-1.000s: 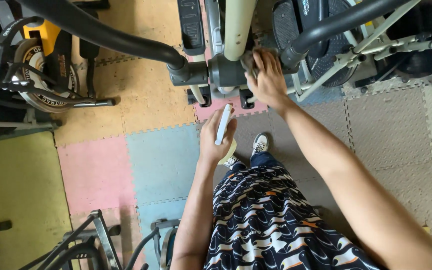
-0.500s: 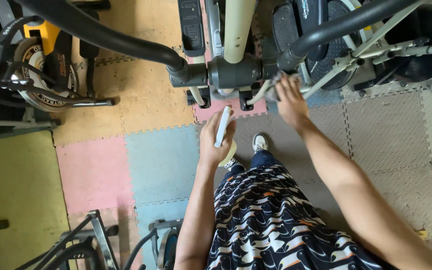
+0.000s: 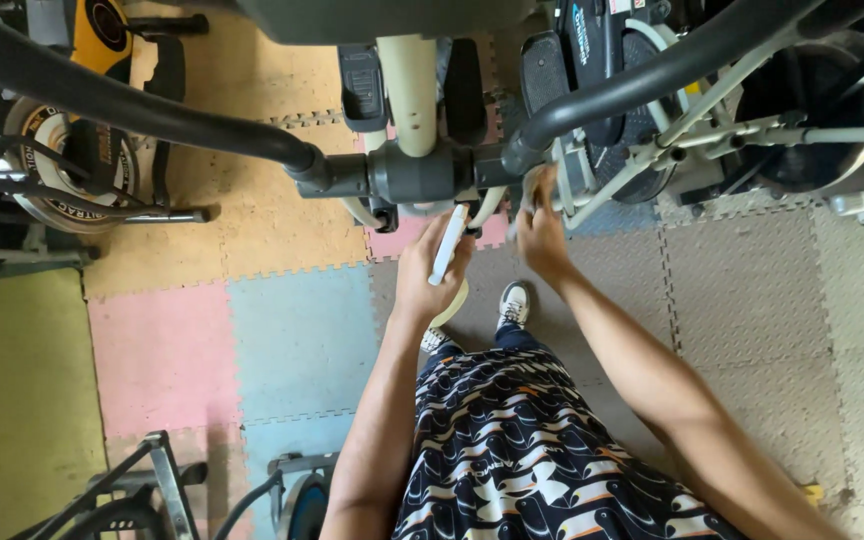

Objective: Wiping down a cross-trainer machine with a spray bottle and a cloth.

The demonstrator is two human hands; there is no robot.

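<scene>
My left hand grips a spray bottle with a white head and a pale yellow body, held just below the grey hub of an exercise machine. My right hand presses a small grey cloth against the machine's frame, right of the hub and under the right black handlebar. The cloth is mostly hidden by my fingers. A cream upright post rises from the hub, and the left black handlebar sweeps off to the left.
Coloured foam floor mats cover the ground. A weight-plate machine stands at left, another bike frame at right, and metal equipment at the bottom left. My white shoe shows below my hands.
My right hand slid with the cloth from the hub out to the right handlebar joint, then back down near the hub. The view shifted, and my left hand rose closer to the hub.
</scene>
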